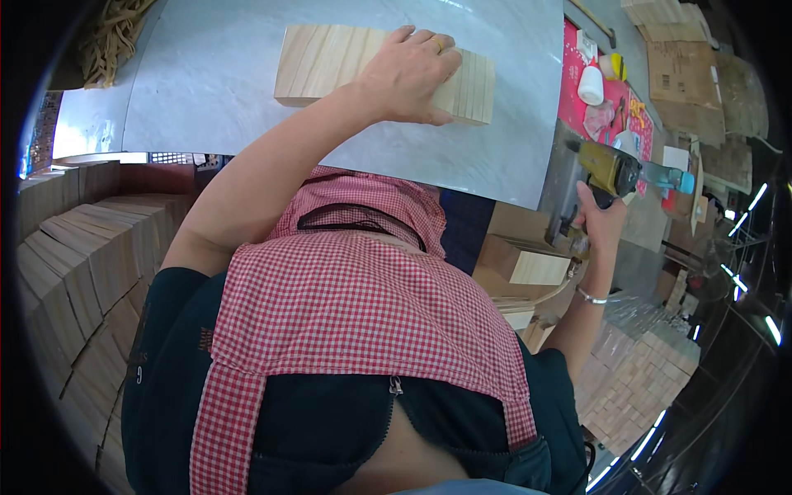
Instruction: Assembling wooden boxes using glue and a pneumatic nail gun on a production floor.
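A long pale wooden block (pixel 322 62) lies on the grey tabletop (pixel 330 148), its grain showing in stripes. My left hand (pixel 410 78) spans its right half, fingers over the top toward the far edge and thumb at the near side; a ring is on one finger. Off the table's right edge, my right hand (pixel 602 219) is closed round the dark handle of a yellow-and-black power tool (pixel 606 165). What kind of tool it is cannot be made out for certain. Some of the right fingers are hidden behind the handle.
A red surface (pixel 573 74) at the right holds a white bottle (pixel 591 86), a yellow-capped tub (pixel 613 67) and a clear bottle with a blue cap (pixel 668 178). Cardboard boxes (pixel 685 82) stand beyond. Wooden blocks are stacked at the left (pixel 91 247) and lower right (pixel 643 371).
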{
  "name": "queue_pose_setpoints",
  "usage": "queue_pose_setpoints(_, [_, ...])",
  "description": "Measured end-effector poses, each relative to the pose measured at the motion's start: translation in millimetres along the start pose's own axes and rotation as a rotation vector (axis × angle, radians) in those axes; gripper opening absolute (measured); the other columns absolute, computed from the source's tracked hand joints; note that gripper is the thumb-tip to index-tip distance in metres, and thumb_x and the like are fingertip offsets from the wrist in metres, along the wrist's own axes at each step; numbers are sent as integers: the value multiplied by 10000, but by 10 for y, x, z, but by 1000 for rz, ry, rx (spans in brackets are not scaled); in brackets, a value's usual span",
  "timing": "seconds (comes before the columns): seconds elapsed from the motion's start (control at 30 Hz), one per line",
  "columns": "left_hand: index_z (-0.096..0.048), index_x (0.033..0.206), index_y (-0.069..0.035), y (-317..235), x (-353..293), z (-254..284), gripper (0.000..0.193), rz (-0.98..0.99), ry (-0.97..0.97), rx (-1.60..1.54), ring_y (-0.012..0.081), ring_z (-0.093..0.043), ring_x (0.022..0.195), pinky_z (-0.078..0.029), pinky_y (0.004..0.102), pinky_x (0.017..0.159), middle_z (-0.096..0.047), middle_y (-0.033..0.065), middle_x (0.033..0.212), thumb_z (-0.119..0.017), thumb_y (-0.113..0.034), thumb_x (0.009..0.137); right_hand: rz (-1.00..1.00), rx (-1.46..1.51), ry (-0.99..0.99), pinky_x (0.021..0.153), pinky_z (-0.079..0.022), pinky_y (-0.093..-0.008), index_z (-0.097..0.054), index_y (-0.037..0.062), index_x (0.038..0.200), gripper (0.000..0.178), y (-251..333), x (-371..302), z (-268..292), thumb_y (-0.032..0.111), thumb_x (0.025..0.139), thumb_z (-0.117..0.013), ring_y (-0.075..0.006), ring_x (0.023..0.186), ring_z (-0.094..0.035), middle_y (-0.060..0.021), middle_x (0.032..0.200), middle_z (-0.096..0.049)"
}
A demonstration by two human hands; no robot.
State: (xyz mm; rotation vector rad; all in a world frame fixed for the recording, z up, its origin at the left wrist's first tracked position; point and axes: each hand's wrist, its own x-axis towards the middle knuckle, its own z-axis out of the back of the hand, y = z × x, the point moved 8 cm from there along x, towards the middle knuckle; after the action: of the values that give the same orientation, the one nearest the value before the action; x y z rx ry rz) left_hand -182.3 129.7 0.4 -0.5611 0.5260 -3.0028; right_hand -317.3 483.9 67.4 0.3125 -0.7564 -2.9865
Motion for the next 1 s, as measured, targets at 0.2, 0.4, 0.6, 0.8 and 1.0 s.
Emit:
queue_pose_setpoints(0.2, [-612,1006,-112,-13,6,21,528,-13,-36,11,260,-577,1120,-358,441,1091,-610,74,1237,-840,-435,656,170,200,227,385,-371,-235,-675,-27,880,283,948,-683,-300,229,853,-793,-90,398,-460,-16,566,-564])
queue_pose_setpoints(0.4, [-671,1118,-109,-19,12,5,604,-12,-9,29,262,-595,1109,-361,464,1096,-640,79,1197,-834,-466,659,155,191,302,395,-379,-235,-681,-18,858,265,1118,-725,-462,222,856,-795,-91,403,-459,-12,562,-564])
queue_pose_setpoints(0.6, [-679,1124,-114,-24,8,15,602,-5,-13,32,259,-594,1123,-357,460,1096,-644,81,1212,-835,-465,660,97,132,336,400,-384,-237,-682,-22,884,257,1123,-722,-509,206,854,-797,-96,408,-455,-22,596,-587])
queue_pose_setpoints(0.8, [-669,1165,-105,-12,-20,19,643,-6,-16,54,267,-588,1155,-354,498,1108,-628,97,1278,-834,-477,666,151,82,356,406,-387,-236,-685,-32,924,265,1258,-741,-509,200,855,-795,-98,421,-464,-39,641,-616])
queue_pose_setpoints(1.0, [-642,1106,14,653,-773,929,544,-381,-568,74,381,-556,1173,-442,486,1012,-604,218,1238,-784,-319,701,333,78,328,412,-387,-233,-689,-46,975,292,1410,-792,-491,198,855,-796,-94,434,-473,-50,681,-644])
